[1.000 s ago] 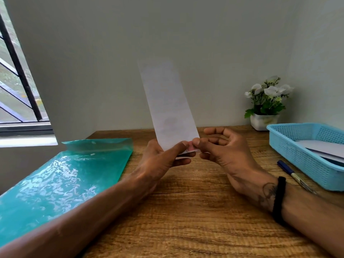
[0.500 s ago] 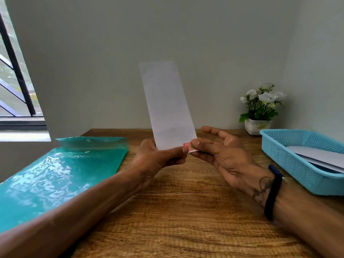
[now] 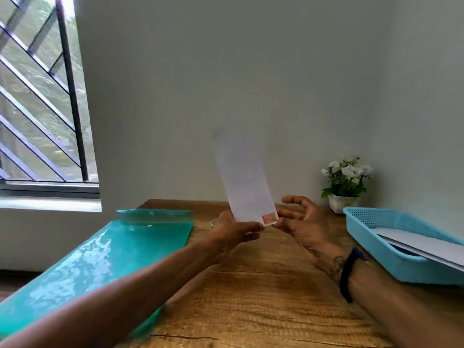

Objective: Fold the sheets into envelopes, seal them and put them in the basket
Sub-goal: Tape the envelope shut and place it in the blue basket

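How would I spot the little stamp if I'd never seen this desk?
Start at the wooden desk; above its middle, two hands hold up a tall white folded envelope. The stamp sits at the envelope's lower right corner, beside the right hand: a small pinkish square, the only colour on that paper.

Two bare hands are in view: the left hand (image 3: pixel 236 228) and the right hand (image 3: pixel 300 223), both near the middle of the frame. One tall white folded paper envelope (image 3: pixel 244 182) stands between them, bearing one small pink square sticker (image 3: pixel 270 218) at its lower right corner. One light blue perforated plastic basket (image 3: pixel 391 249) sits at the right edge, with at least two white sheets (image 3: pixel 426 243) lying in it. One teal glossy plastic folder (image 3: pixel 100 257) lies at lower left. One small white pot of white flowers (image 3: pixel 345 187) stands at centre right. One black wristband (image 3: pixel 347 275) circles the right wrist. One wooden table (image 3: pixel 263 297) carries it all.
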